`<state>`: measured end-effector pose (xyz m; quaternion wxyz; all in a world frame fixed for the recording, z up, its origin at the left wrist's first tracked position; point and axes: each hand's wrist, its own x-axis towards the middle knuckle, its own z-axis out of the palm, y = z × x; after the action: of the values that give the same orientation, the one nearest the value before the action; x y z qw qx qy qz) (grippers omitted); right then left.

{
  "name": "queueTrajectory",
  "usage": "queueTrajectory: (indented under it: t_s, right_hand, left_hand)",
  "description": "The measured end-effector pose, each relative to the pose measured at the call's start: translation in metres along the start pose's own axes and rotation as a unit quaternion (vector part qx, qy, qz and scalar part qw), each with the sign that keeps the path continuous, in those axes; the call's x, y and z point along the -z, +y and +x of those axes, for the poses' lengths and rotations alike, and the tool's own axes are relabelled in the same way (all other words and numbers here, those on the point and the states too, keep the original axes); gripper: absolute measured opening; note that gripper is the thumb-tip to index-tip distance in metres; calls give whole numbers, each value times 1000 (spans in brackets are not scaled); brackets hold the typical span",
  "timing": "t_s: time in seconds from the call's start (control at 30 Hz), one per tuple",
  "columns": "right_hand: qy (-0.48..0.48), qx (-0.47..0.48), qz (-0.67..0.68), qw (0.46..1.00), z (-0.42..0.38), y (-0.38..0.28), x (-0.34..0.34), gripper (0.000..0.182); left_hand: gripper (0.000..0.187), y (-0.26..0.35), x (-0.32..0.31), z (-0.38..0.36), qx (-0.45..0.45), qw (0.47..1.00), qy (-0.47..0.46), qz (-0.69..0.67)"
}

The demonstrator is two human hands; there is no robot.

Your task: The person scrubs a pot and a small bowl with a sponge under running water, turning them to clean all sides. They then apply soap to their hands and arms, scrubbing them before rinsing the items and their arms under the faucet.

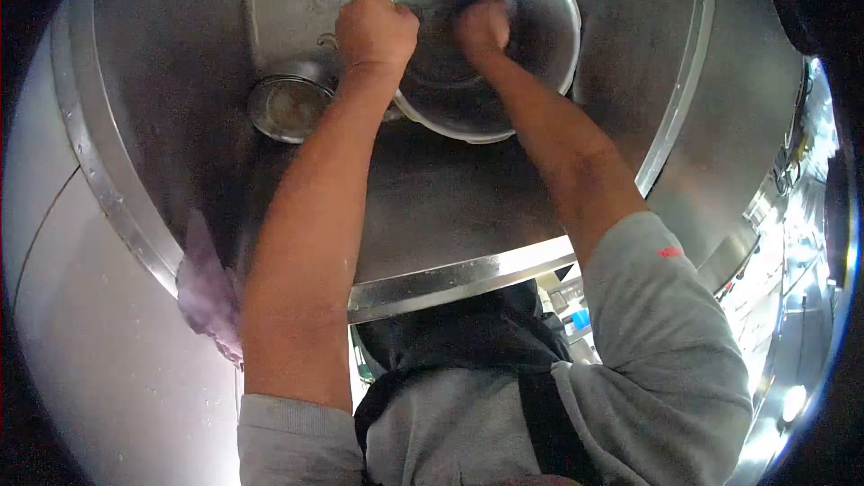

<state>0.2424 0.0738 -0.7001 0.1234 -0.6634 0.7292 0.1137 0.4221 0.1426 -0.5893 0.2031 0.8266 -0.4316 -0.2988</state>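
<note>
A large round metal pot (549, 0) stands in a metal sink, its opening facing me. My left hand (378, 29) is closed around the pot's left rim. Inside the pot is my right hand (484, 25), blurred by motion, with its fingers curled near the inner wall. Something dark shows just past its fingers, too smeared to name. Left of the pot, below my left hand, sits a smaller round metal pan (290, 108); my left forearm passes close to its right side.
The steel sink's front edge (450, 281) runs between me and the pot. A purplish cloth (205, 292) hangs over the edge at the left. White tiled wall (117, 342) lies to the left, and bright, cluttered metal surfaces (783, 261) stand at the right.
</note>
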Motion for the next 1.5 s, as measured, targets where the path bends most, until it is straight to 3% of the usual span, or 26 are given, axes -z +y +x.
queueTrajectory:
  t_s: [0.07, 0.13, 0.23, 0.33, 0.47, 0.53, 0.6, 0.67, 0.7, 0.77, 0.83, 0.87, 0.9, 0.93, 1.0, 1.03, 1.07, 1.1, 1.17, 1.27, 1.3, 1.33, 1.4, 1.43, 1.47, 1.5]
  right_hand:
    - [40, 199, 44, 978, 21, -28, -45, 38]
    - [-20, 244, 147, 958, -2, -59, -77, 32]
    - [-278, 296, 70, 911, -64, -45, 12, 32]
    - [-298, 335, -21, 894, -67, -23, 95, 45]
    - [-111, 241, 81, 961, -54, -26, 248, 50]
    - [11, 235, 116, 965, -63, -27, 344, 44]
    - [244, 336, 163, 895, -54, -19, 414, 40]
    - [339, 312, 72, 885, -31, -17, 473, 42]
    - [344, 330, 46, 878, 0, -13, 489, 41]
    - [349, 349, 27, 869, 36, -19, 511, 40]
    - [469, 487, -86, 732, 37, -34, 524, 23]
    - [507, 524, -121, 674, 34, -41, 524, 27]
    - [362, 501, -53, 784, 14, -49, 516, 26]
    - [203, 460, 14, 865, -3, -58, 508, 41]
    - [19, 474, 180, 862, -14, -84, 464, 40]
    - [-167, 430, 391, 797, -3, -100, 422, 36]
    - [-341, 349, 569, 661, 12, -120, 388, 33]
    - [-346, 351, 571, 657, 19, -140, 372, 33]
    - [-663, 249, 695, 127, 24, -179, 346, 22]
    - [-651, 202, 731, 35, 18, -217, 338, 21]
    - [-737, 247, 626, -61, 39, -239, 327, 23]
    - [-738, 245, 625, -66, 52, -250, 317, 23]
    - [-694, 316, 647, -13, 58, -260, 304, 26]
    - [-638, 308, 705, 33, 54, -251, 299, 29]
    - [-636, 299, 711, 36, 51, -247, 293, 29]
    - [-413, 399, 773, 270, 49, -248, 288, 27]
  left_hand:
    - [29, 0, 1, 2, 2, 1000, 18, -4]
    - [28, 1, -1, 2, 24, 999, 31, -7]
    - [31, -8, -6, 2, 34, 993, 62, -95]
    - [35, -14, -9, 0, 69, 968, 131, -202]
    - [33, -17, -13, 3, 172, 917, 215, -289]
    - [35, -24, -28, -3, 132, 904, 250, -322]
    - [39, -6, -17, -10, 90, 886, 278, -359]
    - [63, 20, 20, -24, 183, 909, 311, -211]
    - [56, 36, 38, -16, 90, 904, 384, -166]
    - [54, 50, 58, 39, -61, 832, 241, -496]
    - [33, 84, 86, 92, -45, 849, 125, -512]
    - [32, 115, 117, 105, 52, 820, 32, -569]
    - [31, 139, 138, 114, 151, 771, -65, -615]
    - [29, 142, 137, 132, 137, 749, -129, -636]
    - [29, 150, 138, 147, 117, 720, -193, -656]
    - [39, 152, 144, 146, 51, 612, -294, -732]
    - [45, 152, 150, 142, 17, 553, -335, -762]
    - [51, 151, 155, 138, -13, 492, -379, -784]
    - [58, 157, 154, 112, -50, 417, -335, -844]
    - [64, 169, 153, 68, -98, 325, -268, -901]
    - [63, 168, 157, 59, -109, 311, -248, -911]
    - [63, 168, 160, 50, -120, 296, -228, -919]
    - [56, 158, 166, 55, 19, 536, -166, -827]
    - [43, 152, 161, 78, -100, 612, -20, -784]
    - [36, 144, 159, 98, -113, 630, 13, -768]
    - [29, 136, 157, 118, -124, 647, 46, -751]
